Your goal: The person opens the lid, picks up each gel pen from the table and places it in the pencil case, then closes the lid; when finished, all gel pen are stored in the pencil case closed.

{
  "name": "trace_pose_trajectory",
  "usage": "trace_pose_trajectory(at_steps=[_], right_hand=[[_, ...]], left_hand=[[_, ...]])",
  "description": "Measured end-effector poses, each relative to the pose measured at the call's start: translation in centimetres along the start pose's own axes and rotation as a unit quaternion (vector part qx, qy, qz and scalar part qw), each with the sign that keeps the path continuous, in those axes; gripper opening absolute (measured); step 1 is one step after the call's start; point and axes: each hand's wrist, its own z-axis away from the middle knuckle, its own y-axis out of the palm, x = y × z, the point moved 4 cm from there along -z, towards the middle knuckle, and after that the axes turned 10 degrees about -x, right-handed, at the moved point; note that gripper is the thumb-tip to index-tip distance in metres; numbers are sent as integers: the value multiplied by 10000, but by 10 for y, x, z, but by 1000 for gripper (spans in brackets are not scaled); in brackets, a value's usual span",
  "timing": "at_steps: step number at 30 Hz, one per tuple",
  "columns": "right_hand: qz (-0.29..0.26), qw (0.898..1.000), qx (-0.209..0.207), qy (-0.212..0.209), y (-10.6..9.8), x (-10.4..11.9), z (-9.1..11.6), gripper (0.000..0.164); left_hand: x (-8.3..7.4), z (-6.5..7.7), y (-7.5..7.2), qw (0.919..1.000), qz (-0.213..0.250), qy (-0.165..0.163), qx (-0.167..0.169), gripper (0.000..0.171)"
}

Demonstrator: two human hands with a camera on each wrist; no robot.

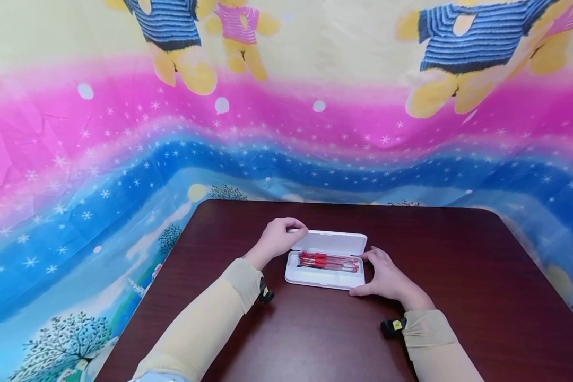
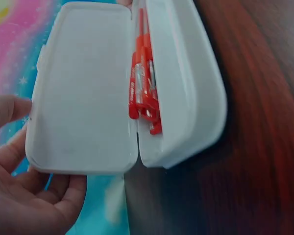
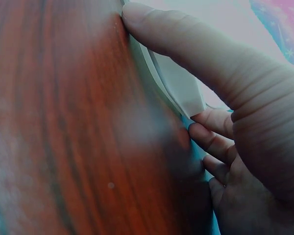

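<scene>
A white pencil case [image 1: 324,279] lies on the table with its lid [image 1: 331,242] raised at the back. Several red pens [image 1: 328,261] are in its base; in the left wrist view the pens [image 2: 146,88] sit close to the hinge. My left hand [image 1: 279,237] pinches the lid's left edge, thumb on one side and fingers behind, as the left wrist view shows. At the case's right end, my right hand [image 1: 387,276] grips the base between thumb and fingers. In the right wrist view the thumb [image 3: 186,39] covers part of the case.
The dark brown wooden table [image 1: 248,339] has rounded far corners. Behind it hangs a printed cloth [image 1: 286,127] with bears and snowflakes. A black band device [image 1: 266,292] is on the left wrist, and another black device [image 1: 392,327] is on the right.
</scene>
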Motion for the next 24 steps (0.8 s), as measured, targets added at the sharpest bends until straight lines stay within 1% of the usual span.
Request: trace_pose_trajectory(at_steps=[5,9,11,16,19,21,24], right_hand=[[22,10000,6,-19,1,0,1,118],[57,10000,38,-10,1,0,2,118],[65,10000,69,12,1,0,3,122],[80,10000,24,-4,0,-2,2,129],[62,9999,-27,-80,-1,-3,1,124],[39,9999,-22,-117,0,-3,1,122],[-2,9999,14,-157,0,-3,1,120]], left_hand=[[2,9,2,9984,8,451,347,25],[4,15,5,9952,0,728,651,25],[3,19,6,9933,-64,869,762,24],[-2,27,10,9852,-403,1348,976,26],[-5,34,14,9789,-672,1624,1045,30],[-6,38,16,9744,-873,1793,1035,33],[-5,45,20,9697,-1117,1924,1009,35]])
